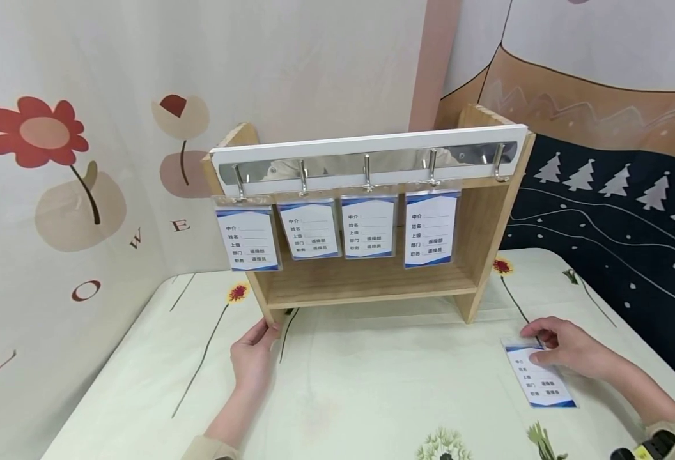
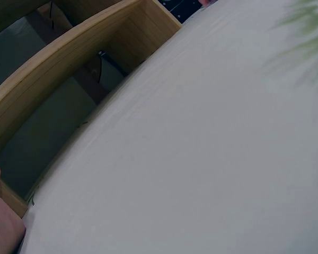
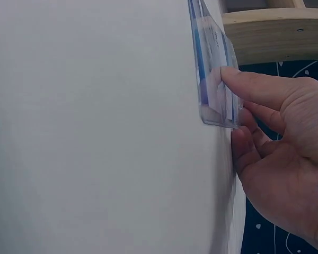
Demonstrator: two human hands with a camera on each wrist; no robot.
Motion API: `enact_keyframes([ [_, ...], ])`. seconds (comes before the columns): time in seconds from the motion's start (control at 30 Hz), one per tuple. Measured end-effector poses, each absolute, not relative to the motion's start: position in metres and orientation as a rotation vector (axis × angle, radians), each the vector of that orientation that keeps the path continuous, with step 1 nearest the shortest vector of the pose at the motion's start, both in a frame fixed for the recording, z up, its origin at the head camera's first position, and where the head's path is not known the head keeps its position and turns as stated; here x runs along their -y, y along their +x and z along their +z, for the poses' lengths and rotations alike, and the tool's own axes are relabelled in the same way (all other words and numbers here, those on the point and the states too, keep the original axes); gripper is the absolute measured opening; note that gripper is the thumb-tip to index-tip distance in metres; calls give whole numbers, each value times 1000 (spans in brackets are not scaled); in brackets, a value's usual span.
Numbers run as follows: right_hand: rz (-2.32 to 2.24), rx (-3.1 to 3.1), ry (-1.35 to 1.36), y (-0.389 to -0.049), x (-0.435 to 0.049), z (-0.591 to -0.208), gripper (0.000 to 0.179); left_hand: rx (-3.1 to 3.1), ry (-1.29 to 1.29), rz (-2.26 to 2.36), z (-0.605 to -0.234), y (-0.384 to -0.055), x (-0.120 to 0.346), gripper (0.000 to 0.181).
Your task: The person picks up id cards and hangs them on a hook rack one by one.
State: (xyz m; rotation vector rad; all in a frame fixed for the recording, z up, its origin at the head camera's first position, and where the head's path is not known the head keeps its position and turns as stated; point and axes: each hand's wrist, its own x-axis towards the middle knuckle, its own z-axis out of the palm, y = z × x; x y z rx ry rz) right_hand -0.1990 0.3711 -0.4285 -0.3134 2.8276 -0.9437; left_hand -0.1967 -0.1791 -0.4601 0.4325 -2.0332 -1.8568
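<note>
My right hand (image 1: pixel 573 348) pinches a clear-sleeved name badge (image 1: pixel 543 382) with a blue-and-white card, thumb on its face and fingers behind, low over the cloth. In the right wrist view the thumb presses on the badge (image 3: pixel 214 79) near one end. At the foot of a small wooden shelf (image 1: pixel 372 284), my left hand (image 1: pixel 254 358) grips the front left leg. The left wrist view has part of that hand (image 2: pixel 5 225) at the leg's bottom. Several matching badges (image 1: pixel 370 227) hang under metal hooks (image 1: pixel 367 171) along the shelf's top front.
A pale flowered cloth (image 1: pixel 360 377) covers the table. Behind stand a printed curtain (image 1: pixel 314 70) on the left and a dark tree-patterned one (image 1: pixel 608 217) on the right. The rightmost hook (image 1: pixel 499 163) juts forward beside the shelf's right side.
</note>
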Motion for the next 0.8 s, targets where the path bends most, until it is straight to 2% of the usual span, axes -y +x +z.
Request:
enact_keyframes([
  [0.8, -1184, -2882, -354, -195, -365, -418, 28, 2060, 441, -1855, -459, -195, 180, 41],
])
